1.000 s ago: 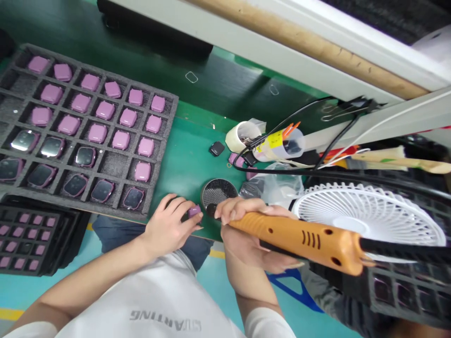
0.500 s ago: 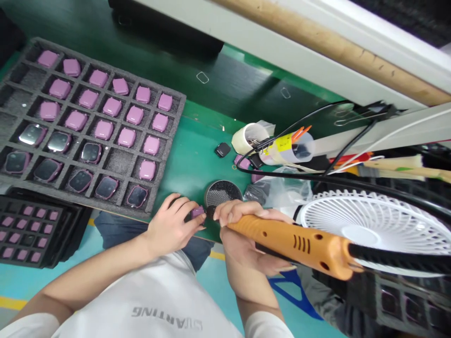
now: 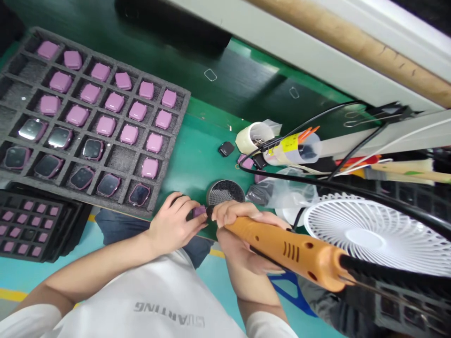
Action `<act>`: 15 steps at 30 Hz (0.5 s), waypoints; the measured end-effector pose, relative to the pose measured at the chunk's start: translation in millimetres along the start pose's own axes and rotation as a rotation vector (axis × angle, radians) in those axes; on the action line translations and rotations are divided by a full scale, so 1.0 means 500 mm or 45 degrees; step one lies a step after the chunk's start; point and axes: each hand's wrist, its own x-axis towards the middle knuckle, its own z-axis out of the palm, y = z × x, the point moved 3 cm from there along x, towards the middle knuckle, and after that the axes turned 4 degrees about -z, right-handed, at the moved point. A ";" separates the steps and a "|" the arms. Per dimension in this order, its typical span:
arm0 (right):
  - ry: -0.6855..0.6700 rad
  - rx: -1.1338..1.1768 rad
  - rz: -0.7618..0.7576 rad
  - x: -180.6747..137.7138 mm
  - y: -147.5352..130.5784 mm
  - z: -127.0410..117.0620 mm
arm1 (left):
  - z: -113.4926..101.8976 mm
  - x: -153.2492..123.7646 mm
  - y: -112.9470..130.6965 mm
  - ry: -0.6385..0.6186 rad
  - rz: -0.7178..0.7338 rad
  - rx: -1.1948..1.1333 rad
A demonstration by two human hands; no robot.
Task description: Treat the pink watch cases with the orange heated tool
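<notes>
My left hand [image 3: 172,225] pinches a small purple watch case [image 3: 199,211] at the near edge of the green bench. My right hand [image 3: 243,234] is wrapped round an orange electric screwdriver [image 3: 292,249], whose tip points at the case. The screwdriver's black cable runs off to the right. A round black mesh dish [image 3: 225,191] sits just behind the two hands.
A grey foam tray [image 3: 116,162] of purple watch cases, some screen up, lies at the left, with a stack of black trays [image 3: 31,225] below it. A white fan [image 3: 373,234] stands at the right. Tape roll [image 3: 252,136], plastic cup [image 3: 299,148], cables and bags crowd the middle.
Both hands stay on the case and screwdriver. The view has drifted, so everything sits slightly further right, and the screwdriver's rear end hangs lower.
</notes>
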 end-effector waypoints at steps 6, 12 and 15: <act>0.003 -0.012 -0.027 -0.008 0.013 -0.003 | -0.002 -0.002 -0.002 0.009 0.002 0.008; 0.057 -0.031 -0.003 0.008 0.011 -0.011 | 0.004 -0.001 -0.009 -0.072 -0.020 0.008; 0.128 -0.001 -0.045 0.030 0.003 -0.034 | 0.009 -0.003 -0.005 -0.072 -0.050 -0.042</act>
